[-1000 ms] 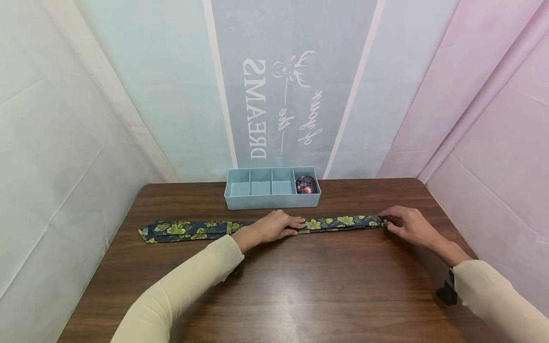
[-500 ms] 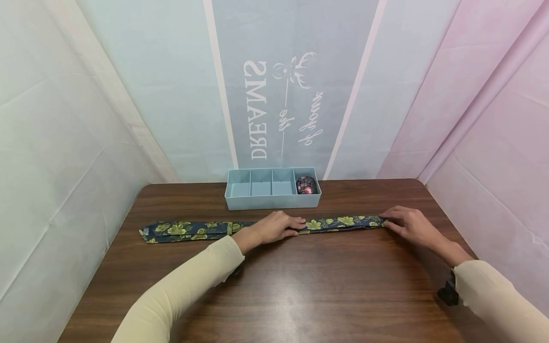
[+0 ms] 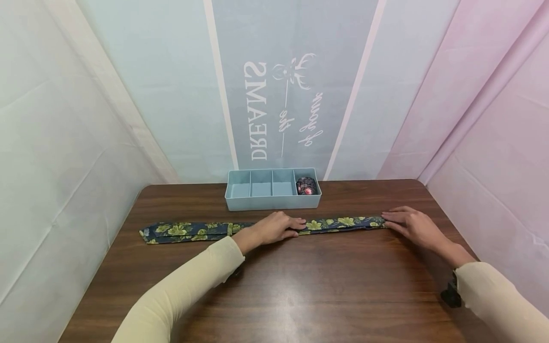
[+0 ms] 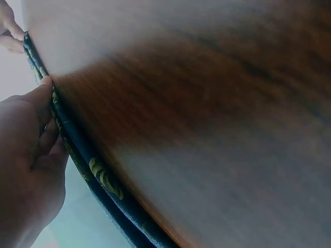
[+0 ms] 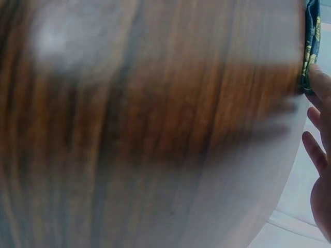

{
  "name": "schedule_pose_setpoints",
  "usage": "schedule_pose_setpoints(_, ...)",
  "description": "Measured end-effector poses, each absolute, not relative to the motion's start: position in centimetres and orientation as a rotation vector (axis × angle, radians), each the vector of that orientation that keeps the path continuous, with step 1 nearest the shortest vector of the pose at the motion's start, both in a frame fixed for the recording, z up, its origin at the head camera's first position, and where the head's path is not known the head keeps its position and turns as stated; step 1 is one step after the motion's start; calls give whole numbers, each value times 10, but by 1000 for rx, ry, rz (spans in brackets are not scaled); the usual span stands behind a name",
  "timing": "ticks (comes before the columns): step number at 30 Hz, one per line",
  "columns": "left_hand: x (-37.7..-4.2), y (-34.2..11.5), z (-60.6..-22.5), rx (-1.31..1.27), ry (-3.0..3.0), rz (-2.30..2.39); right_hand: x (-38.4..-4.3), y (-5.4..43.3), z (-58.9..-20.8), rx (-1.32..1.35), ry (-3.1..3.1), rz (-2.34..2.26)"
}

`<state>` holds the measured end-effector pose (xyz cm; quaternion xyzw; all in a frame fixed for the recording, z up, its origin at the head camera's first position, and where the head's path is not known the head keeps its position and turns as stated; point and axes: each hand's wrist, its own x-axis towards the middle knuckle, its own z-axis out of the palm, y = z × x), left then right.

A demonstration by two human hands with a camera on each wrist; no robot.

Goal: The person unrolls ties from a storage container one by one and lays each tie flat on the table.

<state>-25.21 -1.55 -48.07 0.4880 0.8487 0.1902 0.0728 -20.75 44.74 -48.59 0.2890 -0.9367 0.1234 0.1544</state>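
A navy necktie [image 3: 345, 222] with yellow-green flowers lies doubled lengthwise across the wooden table. Its pointed wide end is at the left, and its folded end at the right. My left hand [image 3: 273, 226] rests on the tie near its middle, fingers reaching over the cloth. In the left wrist view its thumb side lies along the folded layers of the necktie [image 4: 106, 181]. At the folded end, my right hand [image 3: 415, 227] pinches the cloth. The right wrist view shows its thumb [image 5: 319, 82] against the tie's end, the other fingers partly spread.
Behind the tie stands a light blue organizer box [image 3: 271, 203] with several compartments. A dark floral rolled item [image 3: 306, 186] sits in its rightmost compartment. Printed cloth hangs behind the wooden table [image 3: 291, 286], with pale cloth at both sides.
My right hand's fingers have shifted slightly and straightened at the tie's folded end. The left hand and the tie have stayed almost in place.
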Motion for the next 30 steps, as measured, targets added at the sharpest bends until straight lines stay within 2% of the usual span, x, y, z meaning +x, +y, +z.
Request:
schedule_pose_setpoints(11,-253,-17,-481,1468,2542,579,-213,446,-487,920,-2586,352)
schedule_pose_setpoints(18,-249,-15,-479,1480,2563,479,-209,445,-485,788,-2728,430)
schedule_pose_setpoints(30,-239,-17,-473,1482,2603,472,-214,435,-462,748,-2741,446)
